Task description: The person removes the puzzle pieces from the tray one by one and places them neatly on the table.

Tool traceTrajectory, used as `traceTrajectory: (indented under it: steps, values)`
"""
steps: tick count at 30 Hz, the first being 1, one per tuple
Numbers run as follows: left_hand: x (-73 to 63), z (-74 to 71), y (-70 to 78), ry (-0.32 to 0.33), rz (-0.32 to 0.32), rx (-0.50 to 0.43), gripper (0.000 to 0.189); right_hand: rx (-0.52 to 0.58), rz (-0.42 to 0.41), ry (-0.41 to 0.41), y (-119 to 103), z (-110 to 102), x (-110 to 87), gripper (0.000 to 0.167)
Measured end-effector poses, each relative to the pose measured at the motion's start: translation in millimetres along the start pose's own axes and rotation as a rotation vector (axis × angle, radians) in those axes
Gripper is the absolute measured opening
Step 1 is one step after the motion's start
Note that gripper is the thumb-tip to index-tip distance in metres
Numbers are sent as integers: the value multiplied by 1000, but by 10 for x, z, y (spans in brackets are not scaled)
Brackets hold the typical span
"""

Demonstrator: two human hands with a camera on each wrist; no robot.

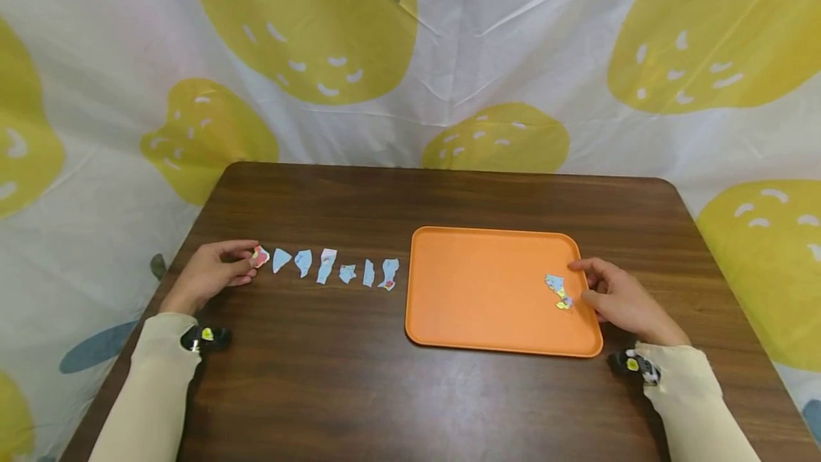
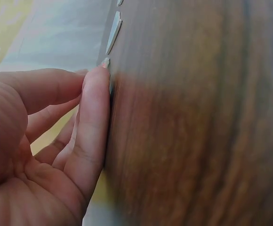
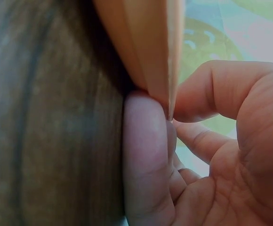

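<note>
My left hand point(image 1: 214, 269) is at the left end of a row of small, irregular picture pieces. Between its thumb and fingertips it pinches a red-and-white picture piece point(image 1: 259, 257), low at the tabletop. In the left wrist view the fingertips point(image 2: 96, 89) hide most of that piece. A pale blue triangular piece point(image 1: 281, 260) lies just beyond it. My right hand point(image 1: 618, 294) grips the right rim of an orange tray point(image 1: 481, 291). In the right wrist view one finger point(image 3: 147, 136) sits under the tray's edge, with the thumb across from it.
Several more pale blue pieces point(image 1: 303, 262) continue the row toward the tray. Inside the tray, near its right side, lie blue point(image 1: 554, 282) and yellowish point(image 1: 564, 303) pieces, close together. The brown wooden table point(image 1: 359, 391) backs onto a fruit-printed curtain point(image 1: 449, 34).
</note>
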State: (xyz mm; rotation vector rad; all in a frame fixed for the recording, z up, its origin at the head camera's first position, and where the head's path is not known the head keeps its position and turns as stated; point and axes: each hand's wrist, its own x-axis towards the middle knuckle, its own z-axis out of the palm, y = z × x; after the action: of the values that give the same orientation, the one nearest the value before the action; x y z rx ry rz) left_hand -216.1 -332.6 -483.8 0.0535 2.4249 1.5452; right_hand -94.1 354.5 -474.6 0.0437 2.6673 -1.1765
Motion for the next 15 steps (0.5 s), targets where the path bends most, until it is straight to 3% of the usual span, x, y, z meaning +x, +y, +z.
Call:
traceTrajectory:
  steps: [6, 15]
  values:
    - [-15, -11, -6, 19, -10, -14, 55, 8, -11, 0, 5, 2, -6, 52]
    - [-61, 60, 151, 70, 78, -31, 57, 7, -35, -4, 6, -9, -9, 50]
